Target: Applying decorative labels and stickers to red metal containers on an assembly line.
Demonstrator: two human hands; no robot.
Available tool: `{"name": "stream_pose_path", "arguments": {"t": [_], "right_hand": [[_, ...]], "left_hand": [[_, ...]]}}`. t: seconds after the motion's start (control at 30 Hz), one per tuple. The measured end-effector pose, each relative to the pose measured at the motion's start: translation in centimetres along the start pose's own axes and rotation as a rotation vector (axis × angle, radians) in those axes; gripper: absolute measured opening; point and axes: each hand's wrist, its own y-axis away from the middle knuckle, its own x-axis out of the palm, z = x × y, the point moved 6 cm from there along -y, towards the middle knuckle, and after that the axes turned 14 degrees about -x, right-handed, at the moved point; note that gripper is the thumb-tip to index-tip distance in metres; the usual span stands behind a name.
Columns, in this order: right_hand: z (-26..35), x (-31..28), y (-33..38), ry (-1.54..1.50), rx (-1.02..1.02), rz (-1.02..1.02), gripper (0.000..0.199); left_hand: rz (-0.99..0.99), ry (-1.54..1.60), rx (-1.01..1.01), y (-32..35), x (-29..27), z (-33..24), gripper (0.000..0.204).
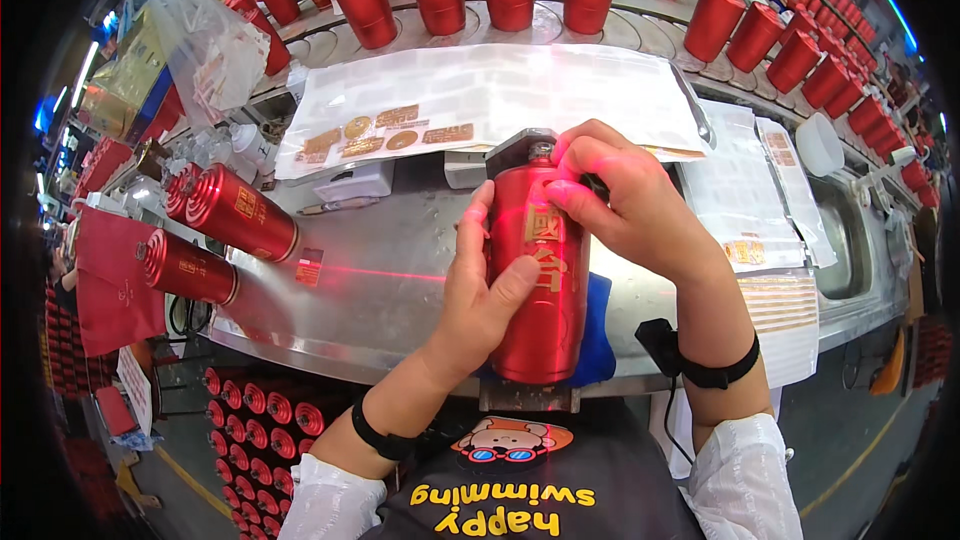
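- The bottle (540,275), red and ribbed, lies on its side in a jig (527,398) at the near edge of the steel tabletop (390,280), neck pointing away from the person; a gold label sits on its upper face.
- The left hand (480,295) grips the bottle's left flank, thumb across the body beside the label; the right hand (625,205) is closed over the shoulder, fingertips pressing near the neck.
- A red laser line (400,273) runs across the tabletop to the bottle; should the bottle roll under the thumb, the label would likely set crooked to it.
- Uneven pressure could trap a crease or lift a corner.
- Two more bottles (215,235) lie to the left, well apart; a label sheet (480,90) lies beyond.
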Motion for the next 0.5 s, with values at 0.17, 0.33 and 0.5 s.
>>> {"name": "stream_pose_path", "arguments": {"t": [0.17,0.33,0.5], "right_hand": [[0.02,-0.07,-0.04,-0.019,0.023,0.01,0.017],[-0.07,0.03,-0.03,-0.002,0.033,0.032,0.015],[-0.09,0.06,-0.12,-0.004,0.025,0.03,0.017]], "left_hand": [[0.001,-0.037,0.002,-0.02,0.07,0.03,0.083],[-0.004,-0.043,-0.011,-0.04,0.23,0.0,0.085],[-0.023,-0.085,0.011,-0.16,0.07,0.21,0.086]]}}
